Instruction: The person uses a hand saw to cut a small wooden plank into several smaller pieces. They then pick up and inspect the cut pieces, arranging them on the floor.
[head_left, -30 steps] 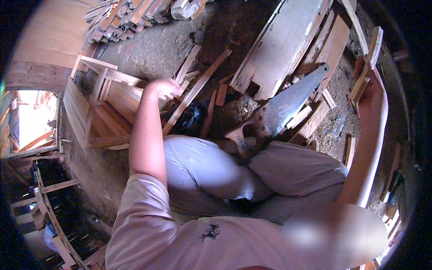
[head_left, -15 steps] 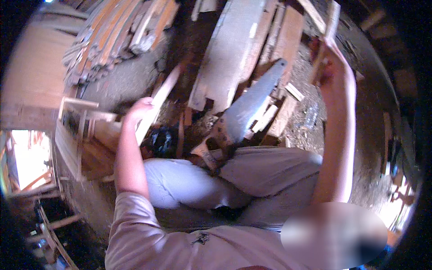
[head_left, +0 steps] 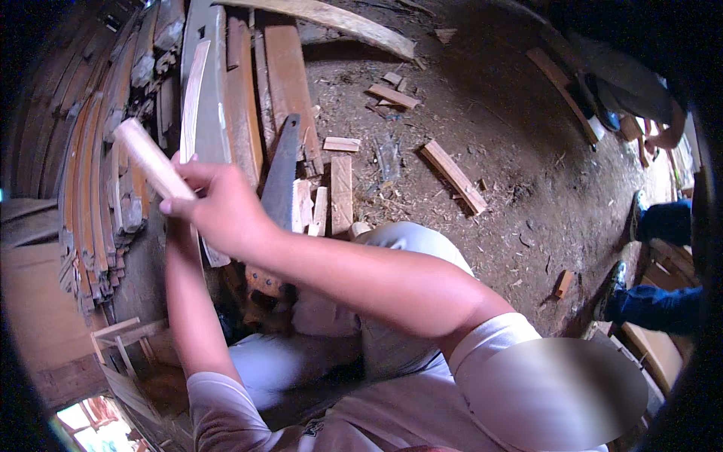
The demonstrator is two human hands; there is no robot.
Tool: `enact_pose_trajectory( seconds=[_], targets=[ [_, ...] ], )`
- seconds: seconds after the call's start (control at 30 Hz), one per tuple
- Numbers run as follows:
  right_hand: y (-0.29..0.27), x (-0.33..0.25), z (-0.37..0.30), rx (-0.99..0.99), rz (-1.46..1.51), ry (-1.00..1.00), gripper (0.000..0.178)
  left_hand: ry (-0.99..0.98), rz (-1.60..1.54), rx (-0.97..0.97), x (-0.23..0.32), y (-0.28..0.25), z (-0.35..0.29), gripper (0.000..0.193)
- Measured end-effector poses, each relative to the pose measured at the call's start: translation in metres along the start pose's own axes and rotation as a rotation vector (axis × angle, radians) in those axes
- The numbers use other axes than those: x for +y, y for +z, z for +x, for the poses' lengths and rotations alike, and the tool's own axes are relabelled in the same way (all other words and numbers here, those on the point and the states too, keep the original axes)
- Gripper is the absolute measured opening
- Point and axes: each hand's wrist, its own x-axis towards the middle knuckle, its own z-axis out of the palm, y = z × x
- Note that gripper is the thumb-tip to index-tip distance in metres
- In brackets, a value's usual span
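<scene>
Pinched in my right hand (head_left: 222,207) is a short, pale wooden stick (head_left: 154,160), its free end pointing up and left. My left hand (head_left: 181,224) lies largely hidden behind the right one; it grips a long, thin wooden strip (head_left: 194,102) that stands out ahead and also shows below the hands. My right forearm crosses in front of my body, bringing both hands together at the left. A handsaw (head_left: 282,175) rests beside my legs with its blade pointing away, its handle (head_left: 265,286) partly behind my right arm.
Stacked wooden strips (head_left: 94,181) lie at the left, boards (head_left: 290,83) ahead. Offcuts such as a short wood block (head_left: 454,177) litter the dirt floor (head_left: 520,203). A wooden frame (head_left: 124,354) stands lower left. At the right edge are a person's blue-trousered legs (head_left: 655,307).
My right hand has swung from the far right across to the left hand, bringing the short stick beside the long strip. The view has turned to the right.
</scene>
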Motion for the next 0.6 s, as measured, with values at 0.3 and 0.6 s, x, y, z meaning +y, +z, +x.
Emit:
enact_pose_trajectory(
  seconds=[0.3,0.6],
  targets=[
    [0.001,0.006,-0.001,0.214,-0.304,-0.195,0.04,0.028,0.341,0.027,-0.037,0.026,0.031,0.033],
    [-0.046,-0.036,0.037,0.115,0.022,-0.006,0.036,0.09,0.458,0.163,-0.036,-0.055,-0.094,0.039]
  ],
)
